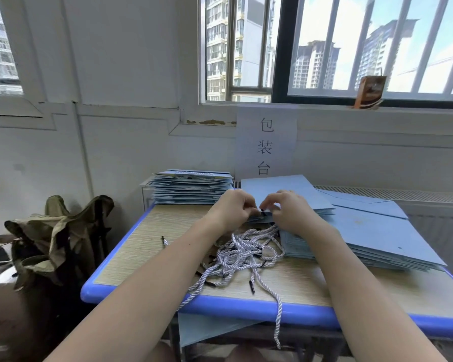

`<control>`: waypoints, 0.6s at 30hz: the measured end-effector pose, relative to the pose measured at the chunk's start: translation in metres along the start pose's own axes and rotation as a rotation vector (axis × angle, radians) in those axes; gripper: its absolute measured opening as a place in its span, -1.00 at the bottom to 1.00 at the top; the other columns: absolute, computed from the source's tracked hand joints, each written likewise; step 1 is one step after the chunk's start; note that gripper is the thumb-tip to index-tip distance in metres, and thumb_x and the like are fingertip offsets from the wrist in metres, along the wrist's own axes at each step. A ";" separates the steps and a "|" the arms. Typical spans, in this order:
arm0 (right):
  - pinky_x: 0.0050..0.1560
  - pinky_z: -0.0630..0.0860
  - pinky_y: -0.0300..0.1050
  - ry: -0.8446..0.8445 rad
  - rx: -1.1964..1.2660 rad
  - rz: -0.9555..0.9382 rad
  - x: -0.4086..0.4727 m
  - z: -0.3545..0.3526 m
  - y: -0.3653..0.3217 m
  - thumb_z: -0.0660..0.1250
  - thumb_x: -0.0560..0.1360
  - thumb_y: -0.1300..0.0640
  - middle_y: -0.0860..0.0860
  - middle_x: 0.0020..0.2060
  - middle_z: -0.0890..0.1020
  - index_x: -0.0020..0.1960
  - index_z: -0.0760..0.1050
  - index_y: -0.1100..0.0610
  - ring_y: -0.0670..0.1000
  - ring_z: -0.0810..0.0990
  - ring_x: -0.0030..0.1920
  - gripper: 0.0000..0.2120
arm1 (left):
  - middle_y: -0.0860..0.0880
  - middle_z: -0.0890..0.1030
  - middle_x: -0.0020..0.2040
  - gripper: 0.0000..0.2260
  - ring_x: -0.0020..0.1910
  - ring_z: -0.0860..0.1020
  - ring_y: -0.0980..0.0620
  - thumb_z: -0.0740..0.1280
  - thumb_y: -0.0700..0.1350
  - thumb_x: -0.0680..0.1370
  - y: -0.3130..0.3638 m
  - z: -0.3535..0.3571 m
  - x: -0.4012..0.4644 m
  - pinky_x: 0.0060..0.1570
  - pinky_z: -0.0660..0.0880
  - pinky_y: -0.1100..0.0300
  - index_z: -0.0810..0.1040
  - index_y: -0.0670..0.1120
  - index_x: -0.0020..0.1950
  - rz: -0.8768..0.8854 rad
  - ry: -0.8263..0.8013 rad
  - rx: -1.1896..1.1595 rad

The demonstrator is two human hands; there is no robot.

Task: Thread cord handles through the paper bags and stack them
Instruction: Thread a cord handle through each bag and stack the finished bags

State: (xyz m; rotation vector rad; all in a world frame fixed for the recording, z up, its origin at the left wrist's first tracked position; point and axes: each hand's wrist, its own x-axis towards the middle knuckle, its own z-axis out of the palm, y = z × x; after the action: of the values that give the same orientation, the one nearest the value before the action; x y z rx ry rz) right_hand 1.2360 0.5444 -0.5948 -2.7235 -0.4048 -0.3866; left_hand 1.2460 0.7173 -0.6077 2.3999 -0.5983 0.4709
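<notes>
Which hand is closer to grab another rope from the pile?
Probably the left hand. The cord pile lies just below it, toward the person, while the right hand sits over the blue paper bags, pinching a black cord tip.

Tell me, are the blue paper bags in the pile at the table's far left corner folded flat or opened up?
Folded flat. The blue paper bags lie in a neat stack, only thin layered edges showing.
</notes>
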 end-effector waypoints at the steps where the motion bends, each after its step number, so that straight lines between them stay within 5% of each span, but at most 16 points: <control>1: 0.19 0.47 -0.03 -0.016 0.042 0.005 -0.002 -0.001 0.000 0.25 0.57 0.16 0.03 0.07 0.64 0.08 0.64 -0.11 0.10 0.53 0.15 -0.75 | 0.00 0.61 -0.26 -0.92 -0.21 0.53 0.03 0.42 -0.20 0.55 0.000 0.000 0.000 -0.13 0.43 0.21 0.71 -0.16 -0.07 0.004 0.007 0.014; 4: 0.08 0.56 -0.02 -0.042 0.087 0.015 -0.007 -0.004 -0.001 0.27 0.57 0.08 0.01 0.05 0.66 0.10 0.61 -0.16 0.09 0.59 0.05 -0.78 | -0.05 0.64 -0.20 -0.90 -0.17 0.56 -0.01 0.38 -0.21 0.57 0.000 0.001 0.000 -0.07 0.48 0.14 0.70 -0.16 -0.06 0.011 0.027 0.044; 12: -0.11 0.45 -0.09 -0.052 0.002 0.042 -0.004 -0.006 -0.003 0.21 0.56 0.30 0.06 0.15 0.61 0.24 0.55 -0.18 0.06 0.48 0.00 -0.55 | -0.10 0.67 -0.16 -0.84 -0.10 0.57 -0.11 0.29 -0.21 0.59 0.000 0.003 -0.001 -0.03 0.55 -0.05 0.68 -0.12 -0.06 0.005 0.093 0.087; 18: -0.09 0.36 -0.09 -0.010 -0.093 0.037 -0.005 -0.005 -0.009 0.18 0.59 0.28 0.03 0.17 0.60 0.33 0.50 -0.18 0.09 0.48 0.15 -0.53 | -0.09 0.67 -0.18 -0.85 -0.15 0.59 -0.14 0.30 -0.16 0.59 0.000 0.005 0.000 -0.10 0.55 -0.06 0.66 -0.10 -0.08 0.004 0.175 0.109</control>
State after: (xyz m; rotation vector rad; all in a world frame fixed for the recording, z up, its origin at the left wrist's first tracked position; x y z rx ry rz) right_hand 1.2269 0.5494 -0.5891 -2.8197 -0.3474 -0.3913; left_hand 1.2467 0.7145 -0.6113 2.4276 -0.5111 0.7231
